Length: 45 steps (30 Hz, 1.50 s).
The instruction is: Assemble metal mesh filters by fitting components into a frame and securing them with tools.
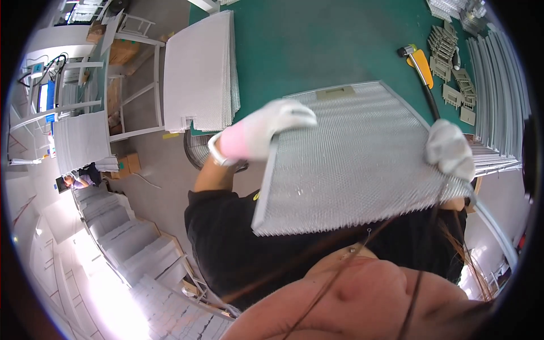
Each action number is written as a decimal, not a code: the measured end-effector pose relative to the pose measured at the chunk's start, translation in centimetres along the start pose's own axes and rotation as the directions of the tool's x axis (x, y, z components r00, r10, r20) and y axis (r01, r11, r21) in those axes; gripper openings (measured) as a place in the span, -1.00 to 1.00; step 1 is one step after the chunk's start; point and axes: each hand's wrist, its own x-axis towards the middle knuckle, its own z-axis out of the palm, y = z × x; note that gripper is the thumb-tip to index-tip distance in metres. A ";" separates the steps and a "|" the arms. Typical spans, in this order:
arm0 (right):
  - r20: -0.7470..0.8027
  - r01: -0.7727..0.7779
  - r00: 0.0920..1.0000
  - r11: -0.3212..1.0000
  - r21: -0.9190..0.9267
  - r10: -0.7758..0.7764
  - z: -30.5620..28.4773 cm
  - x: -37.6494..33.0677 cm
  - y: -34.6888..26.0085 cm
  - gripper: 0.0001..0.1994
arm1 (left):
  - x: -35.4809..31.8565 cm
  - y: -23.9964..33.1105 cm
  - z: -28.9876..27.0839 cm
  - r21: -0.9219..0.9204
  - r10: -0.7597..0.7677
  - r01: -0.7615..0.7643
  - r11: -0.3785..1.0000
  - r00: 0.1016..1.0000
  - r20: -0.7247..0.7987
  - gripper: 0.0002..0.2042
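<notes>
I hold a rectangular silver mesh filter panel (357, 158) with a metal frame, lifted off the green table (317, 45) and tilted toward me. My left hand (266, 127), in a white and pink glove, grips the panel's left edge near its far corner. My right hand (450, 150), in a white glove, grips the panel's right edge. The panel hides my chest and part of the table edge.
A stack of white mesh sheets (198, 71) lies on the table's left end. A hammer with an orange grip (420, 65), several grey metal clips (450, 62) and long metal frame strips (501, 90) lie at right. Stacked panels (136, 243) stand on the floor at left.
</notes>
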 end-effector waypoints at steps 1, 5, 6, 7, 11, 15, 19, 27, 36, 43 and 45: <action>-0.059 -0.115 0.992 0.992 -0.050 0.112 -0.1 0.0 -0.5 -0.85 | 0.2 1.1 -0.5 -0.124 0.199 -0.211 0.970 0.975 -0.098 -0.65; -0.098 0.043 0.994 0.994 -0.098 -0.053 0.9 5.9 3.2 -0.51 | -0.1 5.2 -1.9 0.101 0.443 -0.457 0.884 0.746 -0.497 -0.74; -0.216 -0.003 0.976 1.000 -0.008 0.002 1.5 6.4 4.0 -0.50 | 0.9 3.2 -0.5 0.092 0.409 -0.544 0.834 0.497 -0.765 -0.69; -0.332 -0.048 0.941 0.996 0.076 0.071 2.2 7.0 4.3 -0.49 | 2.4 3.5 -1.1 0.288 0.442 -0.381 0.878 0.419 -0.793 -0.73; -0.408 -0.045 0.912 0.999 0.024 0.051 2.4 7.2 5.2 -0.51 | 1.9 1.7 -2.5 0.236 0.384 -0.401 0.885 0.343 -0.857 -0.71; -0.519 -0.160 0.823 0.972 0.175 0.229 0.3 5.8 7.6 -0.56 | 2.4 1.7 -2.1 0.218 0.333 -0.343 0.914 0.323 -0.886 -0.80; -0.429 -0.186 0.866 0.962 0.200 0.257 0.3 6.5 8.1 -0.58 | 1.3 1.0 -1.9 0.271 0.306 -0.154 0.950 0.303 -0.903 -0.91; -0.415 -0.183 0.889 0.981 0.065 0.194 -0.6 6.1 9.4 -0.68 | 2.1 0.8 -1.1 0.264 0.313 -0.209 0.942 0.257 -0.914 -0.87; -0.367 -0.524 0.839 0.777 -0.350 0.401 -7.2 3.9 7.5 -0.69 | 2.8 0.5 -2.4 0.291 0.288 -0.007 0.957 0.157 -0.945 -0.81; -0.278 -0.623 0.559 0.175 -0.762 0.781 -8.9 -4.5 16.2 -0.56 | 3.2 -0.5 -3.4 0.388 0.361 0.220 0.895 0.154 -0.920 -0.86; -0.297 -0.491 0.678 0.114 -0.864 0.673 -8.5 -4.0 16.4 -0.47 | 3.5 -0.2 -3.3 0.319 0.305 0.175 0.931 0.104 -0.947 -0.88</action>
